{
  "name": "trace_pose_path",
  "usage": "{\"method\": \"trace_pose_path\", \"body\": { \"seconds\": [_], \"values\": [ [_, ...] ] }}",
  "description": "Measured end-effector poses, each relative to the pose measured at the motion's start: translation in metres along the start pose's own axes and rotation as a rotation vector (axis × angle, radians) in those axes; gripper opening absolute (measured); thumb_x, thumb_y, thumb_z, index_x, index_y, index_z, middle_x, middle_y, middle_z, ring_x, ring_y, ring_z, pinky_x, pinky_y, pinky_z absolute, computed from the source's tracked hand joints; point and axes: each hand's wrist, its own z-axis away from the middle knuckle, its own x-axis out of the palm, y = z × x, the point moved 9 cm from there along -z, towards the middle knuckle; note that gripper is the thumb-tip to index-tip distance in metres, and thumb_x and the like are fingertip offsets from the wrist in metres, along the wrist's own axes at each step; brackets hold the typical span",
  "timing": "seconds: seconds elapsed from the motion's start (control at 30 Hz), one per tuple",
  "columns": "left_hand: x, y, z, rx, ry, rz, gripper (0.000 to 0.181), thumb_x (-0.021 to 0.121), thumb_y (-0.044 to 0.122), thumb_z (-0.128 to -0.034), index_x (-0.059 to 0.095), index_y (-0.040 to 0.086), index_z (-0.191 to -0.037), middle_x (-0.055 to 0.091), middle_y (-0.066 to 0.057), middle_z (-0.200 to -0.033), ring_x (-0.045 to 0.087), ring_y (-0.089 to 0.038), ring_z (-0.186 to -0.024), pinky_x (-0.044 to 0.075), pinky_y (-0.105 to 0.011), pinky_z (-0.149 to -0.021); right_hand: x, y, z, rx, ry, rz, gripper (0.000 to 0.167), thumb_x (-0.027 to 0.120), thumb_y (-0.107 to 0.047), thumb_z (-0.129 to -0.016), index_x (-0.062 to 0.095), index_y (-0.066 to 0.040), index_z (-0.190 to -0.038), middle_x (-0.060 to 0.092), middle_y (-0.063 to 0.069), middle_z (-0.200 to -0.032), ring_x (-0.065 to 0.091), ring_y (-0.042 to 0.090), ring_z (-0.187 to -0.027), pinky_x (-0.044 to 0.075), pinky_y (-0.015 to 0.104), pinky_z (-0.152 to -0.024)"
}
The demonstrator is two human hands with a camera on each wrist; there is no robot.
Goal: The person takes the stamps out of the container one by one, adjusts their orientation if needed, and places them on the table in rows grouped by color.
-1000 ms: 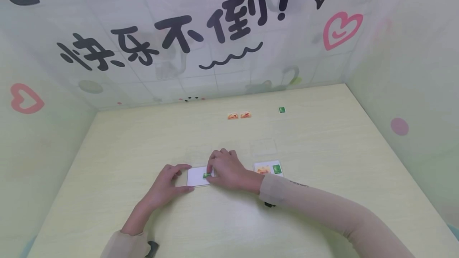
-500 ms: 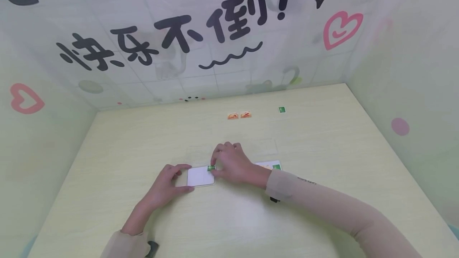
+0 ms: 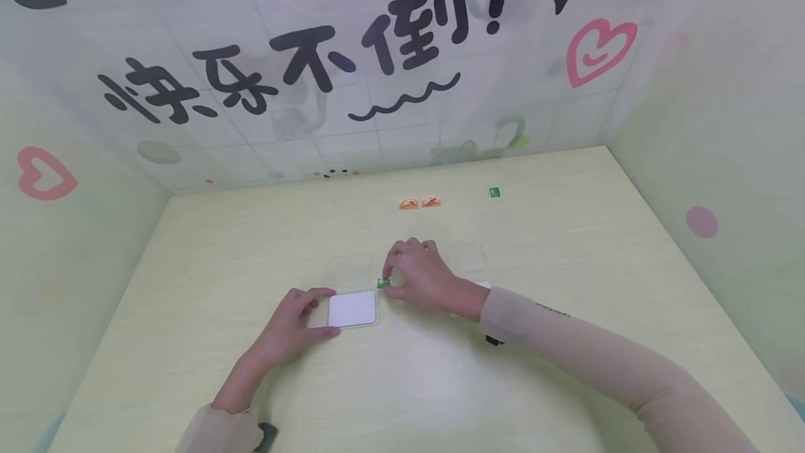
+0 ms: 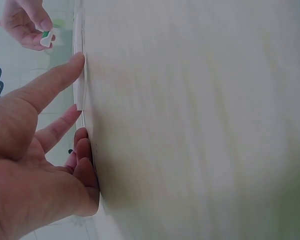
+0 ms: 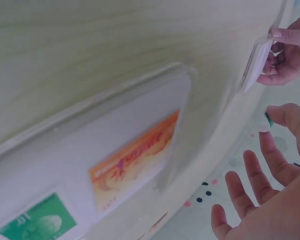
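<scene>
My left hand (image 3: 292, 320) holds the left side of a white card in a clear case (image 3: 352, 309), with thumb and index finger at its near and far edges. Between the thumb and index finger of my right hand (image 3: 420, 275) is a small green stamp (image 3: 383, 284), just beyond the card's far right corner. The right wrist view shows this stamp bent and its white back exposed. Mostly covered by my right forearm in the head view, a second white card (image 5: 45, 160) bears an orange stamp (image 5: 135, 162) and a green-and-white stamp (image 5: 37, 220).
Two faint clear plastic pieces, a left one (image 3: 349, 270) and a right one (image 3: 465, 256), lie behind the cards. Farther back are two orange stamps (image 3: 409, 203) and another green stamp (image 3: 494, 193). Walls border the pale table (image 3: 251, 236) behind and at both sides.
My right hand has lifted the green stamp away from the white card and carried it toward the back right. The left hand stays put on the case.
</scene>
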Motion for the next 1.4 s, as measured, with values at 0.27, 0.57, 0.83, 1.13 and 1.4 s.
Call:
{"method": "trace_pose_path", "body": {
  "seconds": [0.27, 0.57, 0.83, 1.13, 1.4],
  "values": [
    [0.0, -0.001, 0.001, -0.004, 0.0, -0.001, 0.06, 0.091, 0.013, -0.0821, 0.065, 0.005, -0.136, 0.051, -0.014, -0.109, 0.052, -0.031, -0.105, 0.046, -0.043, -0.09, -0.014, 0.01, 0.001, 0.015, 0.006, -0.01, 0.014, 0.081, -0.028, -0.094, 0.081, -0.017, -0.102, 0.069, 0.004, -0.125, 0.058, 0.029, -0.116, 0.039, 0.06, -0.107],
    [-0.001, 0.0, 0.001, -0.004, -0.002, -0.004, 0.06, 0.091, 0.013, -0.0823, 0.065, 0.006, -0.136, 0.051, -0.015, -0.109, 0.052, -0.031, -0.106, 0.046, -0.043, -0.09, -0.02, 0.029, 0.0, 0.057, 0.014, -0.004, 0.014, 0.081, -0.028, -0.094, 0.081, -0.017, -0.101, 0.069, 0.004, -0.127, 0.057, 0.028, -0.117, 0.039, 0.058, -0.107],
    [-0.001, 0.001, 0.001, 0.0, 0.004, -0.006, 0.06, 0.091, 0.013, -0.0823, 0.065, 0.006, -0.136, 0.052, -0.015, -0.11, 0.053, -0.032, -0.106, 0.047, -0.044, -0.09, -0.022, 0.04, 0.001, 0.049, 0.013, -0.024, 0.013, 0.081, -0.028, -0.094, 0.08, -0.016, -0.1, 0.069, 0.005, -0.128, 0.057, 0.028, -0.118, 0.039, 0.058, -0.106],
    [-0.001, 0.002, 0.0, 0.015, -0.001, -0.012, 0.061, 0.091, 0.014, -0.0817, 0.064, 0.004, -0.136, 0.051, -0.016, -0.11, 0.054, -0.033, -0.106, 0.048, -0.044, -0.089, -0.026, 0.053, -0.002, 0.07, 0.007, -0.022, 0.014, 0.08, -0.028, -0.095, 0.08, -0.015, -0.102, 0.07, 0.005, -0.128, 0.058, 0.029, -0.123, 0.041, 0.057, -0.107],
    [-0.001, 0.001, 0.001, 0.01, -0.001, -0.015, 0.06, 0.091, 0.014, -0.0824, 0.065, 0.005, -0.136, 0.052, -0.016, -0.11, 0.054, -0.033, -0.106, 0.047, -0.044, -0.09, -0.032, 0.062, -0.003, 0.04, 0.013, -0.096, 0.015, 0.079, -0.024, -0.096, 0.08, -0.011, -0.103, 0.071, 0.008, -0.124, 0.062, 0.029, -0.121, 0.048, 0.048, -0.107]
  ]
}}
